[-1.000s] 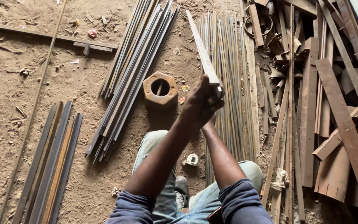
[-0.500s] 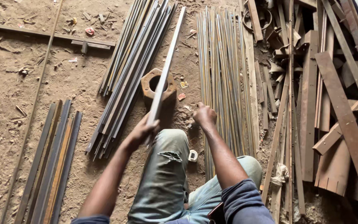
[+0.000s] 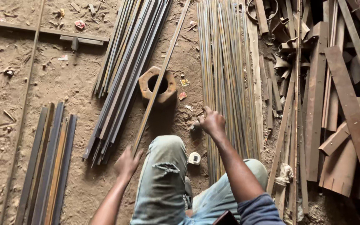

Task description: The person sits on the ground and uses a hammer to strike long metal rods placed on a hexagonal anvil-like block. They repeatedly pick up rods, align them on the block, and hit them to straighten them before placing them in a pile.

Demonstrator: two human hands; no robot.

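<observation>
From the head view, a long, thin flat metal strip (image 3: pixel 160 79), rust-brown with a paler face, lies slanted on the dirt floor (image 3: pixel 42 83). Its near end sits at the left hand (image 3: pixel 126 162) and its far end runs up past the top of the picture. On the way it crosses over a hexagonal metal block (image 3: pixel 158 86) with a round hole in the middle.

The left hand reaches forward beside the left knee, palm down, its fingers (image 3: pixel 135 153) loosely curled at the strip's near end. Whether they are closed on the strip or only touching it cannot be told from here. The right hand (image 3: pixel 212 121) is stretched further out, wrist bent, with the fingers (image 3: pixel 207 111) bunched together and resting on the near edge of a bundle of thin rods (image 3: pixel 226 75) laid side by side on the floor. A firm pinch on any one rod cannot be made out.

The person sits or squats in torn pale jeans (image 3: pixel 163 179) with dark blue sleeves.

Left of the strip lies a sheaf of darker flat bars (image 3: pixel 126 71), and nearer the left edge a second short stack of bars (image 3: pixel 48 162). On the right is a heap of rusty scrap plates and angle pieces (image 3: pixel 334 104). A small tape roll (image 3: pixel 194 158) lies between the knees.
</observation>
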